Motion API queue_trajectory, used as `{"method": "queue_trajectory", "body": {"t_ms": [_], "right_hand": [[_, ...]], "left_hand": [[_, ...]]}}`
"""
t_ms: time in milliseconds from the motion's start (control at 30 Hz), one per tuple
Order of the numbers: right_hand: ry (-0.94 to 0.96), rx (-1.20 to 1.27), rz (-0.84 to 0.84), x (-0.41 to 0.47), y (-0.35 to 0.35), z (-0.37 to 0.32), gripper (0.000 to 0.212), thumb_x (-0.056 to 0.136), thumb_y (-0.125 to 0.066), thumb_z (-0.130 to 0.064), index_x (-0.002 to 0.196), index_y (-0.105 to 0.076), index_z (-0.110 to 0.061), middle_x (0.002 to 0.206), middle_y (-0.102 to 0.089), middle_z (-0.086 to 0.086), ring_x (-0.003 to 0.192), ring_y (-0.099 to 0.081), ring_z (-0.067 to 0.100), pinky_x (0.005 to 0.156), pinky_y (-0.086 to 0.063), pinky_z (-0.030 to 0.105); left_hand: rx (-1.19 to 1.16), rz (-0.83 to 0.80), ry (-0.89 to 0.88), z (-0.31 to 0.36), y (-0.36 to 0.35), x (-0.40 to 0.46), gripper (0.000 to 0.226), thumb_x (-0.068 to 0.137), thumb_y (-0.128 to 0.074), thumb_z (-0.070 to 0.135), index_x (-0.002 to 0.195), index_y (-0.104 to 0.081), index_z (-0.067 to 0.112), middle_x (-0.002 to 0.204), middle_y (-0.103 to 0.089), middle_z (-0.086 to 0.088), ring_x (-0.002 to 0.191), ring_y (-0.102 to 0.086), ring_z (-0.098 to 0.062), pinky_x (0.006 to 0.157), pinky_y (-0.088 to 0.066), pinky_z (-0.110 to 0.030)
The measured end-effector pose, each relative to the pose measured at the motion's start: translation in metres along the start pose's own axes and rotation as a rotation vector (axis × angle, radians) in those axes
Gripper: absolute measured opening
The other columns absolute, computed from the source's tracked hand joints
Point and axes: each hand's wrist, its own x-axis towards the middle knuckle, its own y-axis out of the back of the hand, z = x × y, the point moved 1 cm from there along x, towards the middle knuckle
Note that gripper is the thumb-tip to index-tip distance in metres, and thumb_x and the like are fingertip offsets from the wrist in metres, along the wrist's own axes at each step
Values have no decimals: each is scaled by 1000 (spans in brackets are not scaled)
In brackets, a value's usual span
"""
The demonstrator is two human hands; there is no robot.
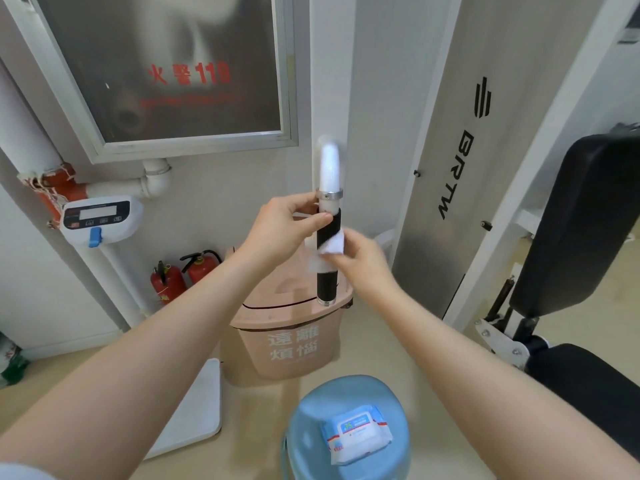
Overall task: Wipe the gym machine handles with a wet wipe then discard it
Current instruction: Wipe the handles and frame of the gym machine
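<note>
A gym machine handle (pixel 327 284) with a black grip and white upper bar stands upright at the centre of the view. My left hand (pixel 287 221) grips its upper part just below a metal collar, thumb across the black grip. My right hand (pixel 358 259) pinches a white wet wipe (pixel 332 245) wrapped against the middle of the black grip. A pack of wet wipes (pixel 356 434) lies on a blue upturned bucket (pixel 304 441) below. A pink lidded bin (pixel 287 336) stands on the floor behind the handle.
Two red fire extinguishers (pixel 183 275) stand by the wall at left, below a white scale display (pixel 102 220). A grey machine panel (pixel 460 174) and a black padded bench (pixel 581 220) fill the right. A white flat board (pixel 194 410) lies on the floor.
</note>
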Motion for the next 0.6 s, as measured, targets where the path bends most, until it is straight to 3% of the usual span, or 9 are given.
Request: {"method": "queue_trajectory", "body": {"t_ms": [100,233,333,400,533,600], "right_hand": [[-51,-126,-15,3,-3,1,26,80,-69,-24,105,-62,-21,105,-67,2,97,-62,15,83,-52,31],[46,57,70,16,-1,-18,25,77,-71,-27,101,-62,-30,101,-69,-4,97,-64,10,85,-52,32],[-47,-197,26,3,-16,23,38,64,-65,-55,96,-60,-35,100,-67,-4,97,-61,15,83,-52,42],[-77,-295,-19,-1,-17,40,38,63,-67,-55,95,-60,-35,99,-68,-5,98,-60,17,85,-50,44],[-21,-106,52,16,-3,15,19,74,-69,-43,88,-57,-40,93,-66,-5,86,-60,9,77,-52,32],[-10,-52,94,15,-3,14,20,71,-65,-51,87,-57,-41,90,-66,-8,89,-61,9,76,-52,33]], "left_hand": [[-44,-45,3,0,5,-1,28,85,-63,11,104,-66,32,95,-70,6,76,-61,-3,69,-48,-12],[-43,-46,-5,-1,7,1,29,84,-64,9,100,-67,34,92,-71,8,80,-63,-2,77,-51,-16],[-44,-23,3,-1,5,2,30,85,-64,10,101,-64,35,89,-68,9,70,-59,5,69,-49,-11],[-40,-13,8,0,4,2,30,85,-64,11,101,-63,36,88,-67,9,67,-58,6,67,-49,-10],[-33,5,27,1,-3,0,27,85,-63,12,104,-66,32,97,-70,1,84,-62,-10,84,-49,-25],[-38,18,38,1,-6,-1,27,86,-63,13,105,-66,31,98,-71,2,91,-65,-14,93,-46,-29]]}}
